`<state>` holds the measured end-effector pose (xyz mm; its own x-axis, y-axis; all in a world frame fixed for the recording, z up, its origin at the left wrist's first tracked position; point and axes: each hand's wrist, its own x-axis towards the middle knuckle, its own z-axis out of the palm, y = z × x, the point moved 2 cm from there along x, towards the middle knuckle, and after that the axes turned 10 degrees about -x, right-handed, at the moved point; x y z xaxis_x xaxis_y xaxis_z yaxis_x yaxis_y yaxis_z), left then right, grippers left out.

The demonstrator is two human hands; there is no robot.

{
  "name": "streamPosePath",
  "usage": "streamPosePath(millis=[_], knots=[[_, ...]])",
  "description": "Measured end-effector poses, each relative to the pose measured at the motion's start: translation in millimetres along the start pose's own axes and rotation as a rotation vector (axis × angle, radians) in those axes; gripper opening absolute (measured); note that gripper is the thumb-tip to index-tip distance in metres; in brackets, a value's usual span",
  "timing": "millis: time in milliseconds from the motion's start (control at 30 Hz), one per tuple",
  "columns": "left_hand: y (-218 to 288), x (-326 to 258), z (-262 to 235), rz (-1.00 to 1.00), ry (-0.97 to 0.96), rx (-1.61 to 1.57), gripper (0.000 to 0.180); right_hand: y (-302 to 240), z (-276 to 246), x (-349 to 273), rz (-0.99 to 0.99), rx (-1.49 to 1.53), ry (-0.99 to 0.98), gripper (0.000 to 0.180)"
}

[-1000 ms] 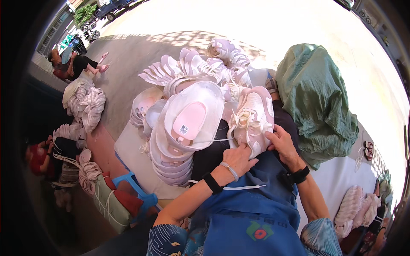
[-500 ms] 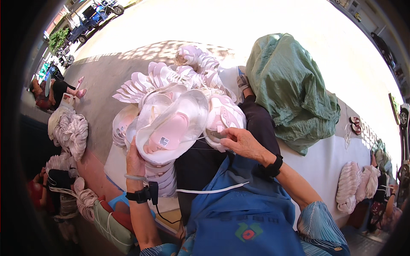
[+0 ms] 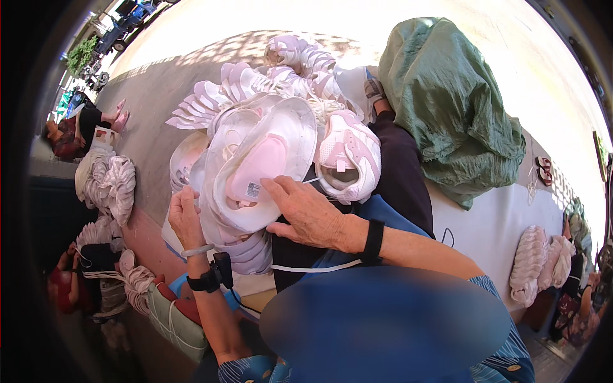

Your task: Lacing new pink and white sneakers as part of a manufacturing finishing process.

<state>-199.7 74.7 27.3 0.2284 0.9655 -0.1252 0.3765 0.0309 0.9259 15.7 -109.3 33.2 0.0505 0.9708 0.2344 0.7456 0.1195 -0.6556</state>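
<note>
Two hands work here: one left hand (image 3: 185,217) and one right hand (image 3: 306,214). One pink-and-white shoe (image 3: 348,159) sits upright. One green cloth bundle (image 3: 447,102) lies alongside. Pale shoe uppers (image 3: 255,166) are heaped together, too many and too overlapped to count. Two wristbands (image 3: 373,241) show.

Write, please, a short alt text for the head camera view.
A person's right hand rests on a white shoe sole with a pink insole, atop a stack steadied by the left hand. A green cloth bundle lies behind.
</note>
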Motion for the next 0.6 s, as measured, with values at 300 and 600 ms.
streamPosePath(millis=[300,600], knots=[[-38,3,9,0.369,-0.224,0.442,0.055,-29,0,23,-0.096,-0.349,0.056,0.073],[9,-96,-4,0.367,-0.106,0.293,0.044,-56,29,34,-0.141,-0.029,0.020,0.060]])
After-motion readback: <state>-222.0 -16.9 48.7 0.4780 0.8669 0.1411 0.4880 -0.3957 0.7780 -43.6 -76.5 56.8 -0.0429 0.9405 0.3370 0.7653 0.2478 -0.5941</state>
